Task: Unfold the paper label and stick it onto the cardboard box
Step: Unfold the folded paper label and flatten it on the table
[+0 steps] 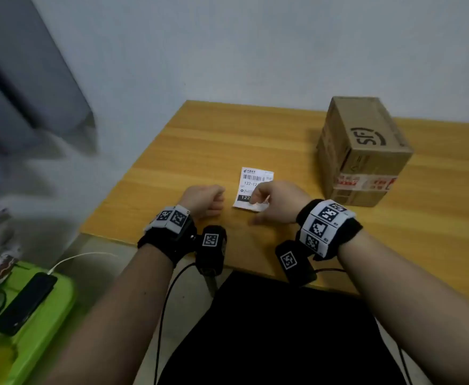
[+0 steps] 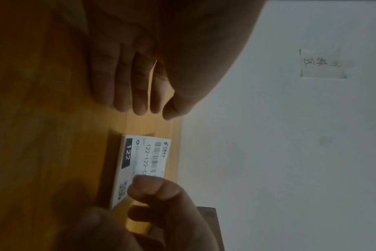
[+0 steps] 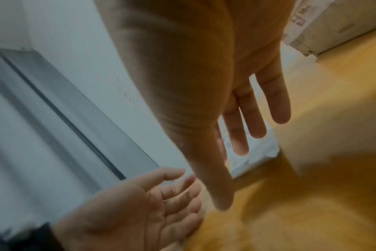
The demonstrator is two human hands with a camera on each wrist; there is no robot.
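Note:
The white paper label [image 1: 251, 182] with a barcode and "122" print lies on the wooden table [image 1: 200, 140], near its front edge. My right hand [image 1: 257, 200] pinches the label's near right corner between thumb and forefinger, and that edge lifts off the wood in the left wrist view [image 2: 144, 161]. Just left of the label rests my left hand [image 1: 217, 200], fingers loosely curled and holding nothing; its palm [image 3: 127, 208] shows bare in the right wrist view. The taped cardboard box [image 1: 366, 151] stands upright at the right, about a hand's width from the label.
The table's left edge drops off near my left wrist. Below it sits a green tray [image 1: 47, 329] with a black phone [image 1: 25, 304] and a white cable. A grey wall closes the far side, bearing a small paper note [image 2: 320, 64].

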